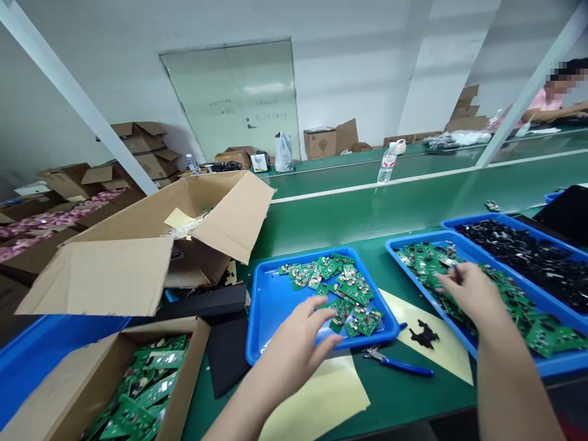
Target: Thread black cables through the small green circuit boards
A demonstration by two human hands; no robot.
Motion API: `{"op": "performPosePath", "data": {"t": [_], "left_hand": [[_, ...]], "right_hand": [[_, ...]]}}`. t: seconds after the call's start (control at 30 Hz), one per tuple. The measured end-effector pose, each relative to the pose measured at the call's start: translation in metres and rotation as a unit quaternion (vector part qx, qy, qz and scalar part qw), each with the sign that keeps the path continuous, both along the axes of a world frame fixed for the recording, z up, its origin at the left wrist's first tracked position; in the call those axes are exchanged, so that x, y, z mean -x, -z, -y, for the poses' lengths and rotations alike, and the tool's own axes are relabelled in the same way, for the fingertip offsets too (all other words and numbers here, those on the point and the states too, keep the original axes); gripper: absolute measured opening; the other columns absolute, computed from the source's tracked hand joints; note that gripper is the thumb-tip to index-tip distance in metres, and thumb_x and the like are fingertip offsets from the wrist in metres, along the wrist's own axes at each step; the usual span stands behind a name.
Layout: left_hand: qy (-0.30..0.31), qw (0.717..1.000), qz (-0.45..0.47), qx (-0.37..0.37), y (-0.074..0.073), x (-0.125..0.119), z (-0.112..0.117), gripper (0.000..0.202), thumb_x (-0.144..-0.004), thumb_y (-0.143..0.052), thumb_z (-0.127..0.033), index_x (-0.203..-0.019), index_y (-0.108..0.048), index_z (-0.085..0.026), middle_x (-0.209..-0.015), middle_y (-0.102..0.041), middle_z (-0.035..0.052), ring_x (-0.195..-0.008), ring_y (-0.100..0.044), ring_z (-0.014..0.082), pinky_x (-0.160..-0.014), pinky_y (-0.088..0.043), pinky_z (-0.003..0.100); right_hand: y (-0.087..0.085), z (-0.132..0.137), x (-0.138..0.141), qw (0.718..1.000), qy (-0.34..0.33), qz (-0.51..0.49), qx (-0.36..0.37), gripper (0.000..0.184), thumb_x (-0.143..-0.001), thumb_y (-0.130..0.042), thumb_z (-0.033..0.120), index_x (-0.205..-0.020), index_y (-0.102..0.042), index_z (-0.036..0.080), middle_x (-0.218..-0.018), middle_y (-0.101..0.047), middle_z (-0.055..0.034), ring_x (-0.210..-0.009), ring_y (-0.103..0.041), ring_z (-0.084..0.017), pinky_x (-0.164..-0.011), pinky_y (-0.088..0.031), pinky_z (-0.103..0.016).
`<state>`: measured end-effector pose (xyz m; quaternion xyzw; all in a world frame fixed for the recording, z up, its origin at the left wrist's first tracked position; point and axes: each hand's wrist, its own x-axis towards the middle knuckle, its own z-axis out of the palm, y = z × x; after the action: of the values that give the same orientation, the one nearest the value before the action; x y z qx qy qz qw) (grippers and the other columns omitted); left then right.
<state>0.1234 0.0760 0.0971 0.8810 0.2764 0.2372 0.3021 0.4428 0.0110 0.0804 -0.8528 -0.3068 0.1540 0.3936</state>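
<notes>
My left hand hovers over the near edge of a blue tray, fingers spread and nothing held. Green circuit boards lie loosely heaped toward that tray's right side. Over a second blue tray, full of more circuit boards, my right hand is closed in a pinch. A small black part shows between its fingers; its exact kind is unclear. Blue-handled cutting pliers rest on the green table between the hands, near a pile of small black pieces on yellow paper.
A third tray of small black parts is at the right. To the left stand a cardboard box of boards and a large open carton. A water bottle stands farther back. Another person sits at the far right.
</notes>
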Motion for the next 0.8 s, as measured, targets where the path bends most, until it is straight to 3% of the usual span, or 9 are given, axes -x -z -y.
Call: {"op": "performPosePath", "data": {"t": [0.1,0.2,0.27,0.3,0.33,0.37,0.4,0.63,0.8], "left_hand": [[-0.017,0.985,0.105,0.134,0.036,0.015,0.015,0.042,-0.093,-0.048,-0.051,-0.088,-0.072,-0.016,-0.083,-0.071,0.0136,-0.082,-0.067,0.0248,-0.077,-0.056,0.039],[-0.042,0.968,0.113,0.219,0.054,0.036,0.034,0.066,-0.091,-0.033,-0.066,-0.090,-0.072,-0.013,-0.084,-0.070,0.0161,-0.066,-0.066,0.0203,-0.059,-0.055,0.033],[0.003,0.946,0.089,0.312,0.057,0.058,0.051,0.070,-0.089,-0.033,-0.070,-0.084,-0.074,-0.014,-0.081,-0.072,0.0137,-0.062,-0.067,0.0184,-0.056,-0.055,0.030],[0.051,0.924,0.061,0.375,0.058,0.069,0.061,0.064,-0.086,-0.043,-0.070,-0.080,-0.076,-0.015,-0.076,-0.073,0.0115,-0.061,-0.067,0.0182,-0.057,-0.055,0.029],[0.134,0.866,-0.005,0.481,0.061,0.079,0.071,0.056,-0.085,-0.052,-0.065,-0.084,-0.077,-0.015,-0.081,-0.075,0.0108,-0.067,-0.070,0.0190,-0.063,-0.056,0.029],[0.160,0.809,-0.064,0.562,0.066,0.088,0.081,0.050,-0.083,-0.058,-0.061,-0.089,-0.078,-0.016,-0.084,-0.076,0.0098,-0.071,-0.070,0.0189,-0.068,-0.056,0.029],[0.105,0.790,-0.094,0.597,0.074,0.095,0.091,0.044,-0.078,-0.066,-0.058,-0.088,-0.078,-0.017,-0.082,-0.076,0.0072,-0.072,-0.069,0.0181,-0.069,-0.055,0.027],[-0.129,0.801,-0.114,0.574,0.163,0.109,0.113,0.029,-0.091,-0.059,-0.037,-0.107,-0.066,-0.014,-0.104,-0.069,0.0079,-0.092,-0.066,0.0199,-0.084,-0.054,0.037],[-0.224,0.808,-0.101,0.535,0.180,0.109,0.096,0.032,-0.093,-0.057,-0.034,-0.120,-0.058,-0.017,-0.122,-0.060,0.0093,-0.103,-0.062,0.0223,-0.087,-0.055,0.043]], "right_hand": [[0.008,0.014,-0.027,0.993,0.082,0.049,0.069,0.038,-0.069,-0.063,0.011,-0.051,-0.035,0.029,-0.048,-0.047,-0.0025,-0.044,-0.043,-0.019,-0.056,-0.035,-0.038],[0.014,0.018,-0.038,0.981,0.107,0.089,0.132,0.039,-0.069,-0.064,0.010,-0.051,-0.035,0.030,-0.046,-0.033,0.0028,-0.042,-0.027,-0.017,-0.055,-0.029,-0.038],[0.016,0.019,-0.040,0.972,0.115,0.123,0.165,0.041,-0.068,-0.066,0.011,-0.053,-0.033,0.030,-0.048,-0.026,0.0047,-0.044,-0.021,-0.016,-0.054,-0.026,-0.037],[0.017,0.019,-0.040,0.967,0.122,0.141,0.171,0.041,-0.068,-0.067,0.012,-0.053,-0.033,0.030,-0.048,-0.025,0.0051,-0.045,-0.020,-0.016,-0.054,-0.024,-0.036],[0.018,0.020,-0.039,0.964,0.131,0.153,0.172,0.041,-0.068,-0.068,0.013,-0.054,-0.033,0.030,-0.049,-0.025,0.0052,-0.045,-0.021,-0.017,-0.053,-0.024,-0.036],[0.018,0.021,-0.038,0.963,0.138,0.157,0.168,0.040,-0.067,-0.069,0.013,-0.055,-0.034,0.030,-0.049,-0.027,0.0050,-0.045,-0.023,-0.017,-0.053,-0.024,-0.035],[0.017,0.022,-0.036,0.964,0.144,0.155,0.160,0.038,-0.066,-0.069,0.013,-0.056,-0.036,0.029,-0.049,-0.030,0.0046,-0.044,-0.026,-0.018,-0.052,-0.025,-0.035],[0.010,0.042,-0.009,0.978,0.124,0.135,0.098,0.029,-0.067,-0.067,0.012,-0.054,-0.043,0.024,-0.047,-0.040,0.0039,-0.046,-0.038,-0.014,-0.056,-0.033,-0.033],[0.004,0.063,-0.003,0.986,0.108,0.119,0.030,0.019,-0.069,-0.066,0.012,-0.062,-0.050,0.021,-0.056,-0.051,0.0015,-0.050,-0.050,-0.013,-0.054,-0.037,-0.030]]}}
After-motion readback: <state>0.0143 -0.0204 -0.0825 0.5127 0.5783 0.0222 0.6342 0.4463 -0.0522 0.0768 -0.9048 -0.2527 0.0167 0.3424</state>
